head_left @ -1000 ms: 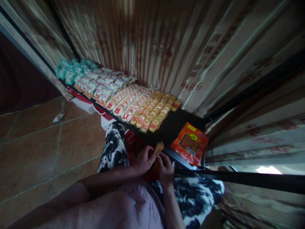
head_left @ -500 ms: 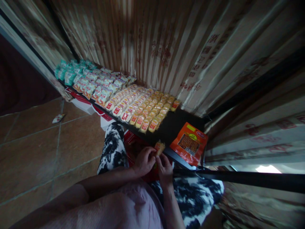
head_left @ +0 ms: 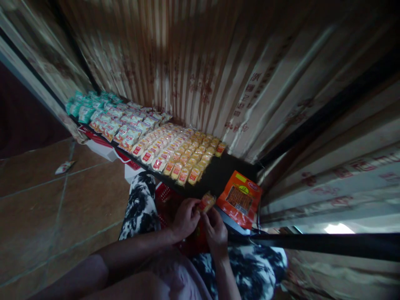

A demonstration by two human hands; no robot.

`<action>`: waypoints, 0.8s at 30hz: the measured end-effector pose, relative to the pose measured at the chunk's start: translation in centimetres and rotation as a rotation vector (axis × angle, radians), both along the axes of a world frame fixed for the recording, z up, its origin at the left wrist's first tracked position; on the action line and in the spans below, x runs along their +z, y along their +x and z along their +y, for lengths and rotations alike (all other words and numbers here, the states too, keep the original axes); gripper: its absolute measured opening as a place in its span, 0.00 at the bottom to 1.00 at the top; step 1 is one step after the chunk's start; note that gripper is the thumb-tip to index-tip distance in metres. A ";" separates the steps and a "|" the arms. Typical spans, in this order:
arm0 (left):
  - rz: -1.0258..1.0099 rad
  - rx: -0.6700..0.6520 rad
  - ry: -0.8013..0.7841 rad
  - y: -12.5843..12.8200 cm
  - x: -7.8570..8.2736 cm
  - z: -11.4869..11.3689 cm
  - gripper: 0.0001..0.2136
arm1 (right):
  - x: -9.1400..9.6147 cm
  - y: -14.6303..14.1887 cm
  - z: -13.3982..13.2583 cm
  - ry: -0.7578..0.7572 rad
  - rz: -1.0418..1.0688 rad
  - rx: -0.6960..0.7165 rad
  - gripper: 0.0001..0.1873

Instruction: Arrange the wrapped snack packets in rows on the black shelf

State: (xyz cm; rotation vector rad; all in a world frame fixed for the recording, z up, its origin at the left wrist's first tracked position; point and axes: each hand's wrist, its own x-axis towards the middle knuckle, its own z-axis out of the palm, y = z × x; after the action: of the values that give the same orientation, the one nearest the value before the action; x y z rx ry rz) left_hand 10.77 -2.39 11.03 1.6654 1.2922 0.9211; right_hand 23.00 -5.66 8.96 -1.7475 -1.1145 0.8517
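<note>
Between my fingertips is a small snack packet [head_left: 206,202] in clear wrapping with a red and yellow label. My left hand [head_left: 186,217] pinches its left side, and my right hand [head_left: 215,229] grips its lower edge. Both hands are over my lap, at the near edge of a black shelf [head_left: 215,179]. Rows of similar yellow packets [head_left: 189,170] lie on the shelf just beyond. A flat orange bag [head_left: 240,198] with a picture of brown snacks lies right of my hands.
Further left on the shelf stand round white packets [head_left: 150,152], white printed bags [head_left: 128,135] and green bags [head_left: 86,112]. A patterned curtain [head_left: 187,62] hangs behind. A red basket [head_left: 162,193] sits beneath the shelf. One small packet [head_left: 65,167] lies on the tiled floor.
The view has shifted, so the shelf and goods appear lower and further left. The held packet has turned slightly, its label now facing up more; both hands stay on it.
</note>
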 end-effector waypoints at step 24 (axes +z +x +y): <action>-0.075 0.014 0.081 4.7 0.8 5.6 0.15 | 2.4 2.6 7.2 0.105 -0.167 -0.038 0.24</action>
State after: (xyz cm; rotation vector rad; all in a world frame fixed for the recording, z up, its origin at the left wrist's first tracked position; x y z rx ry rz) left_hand 15.48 3.18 11.87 1.6687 1.2323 1.0471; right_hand 25.58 1.51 11.36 -1.7710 -1.2089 0.6214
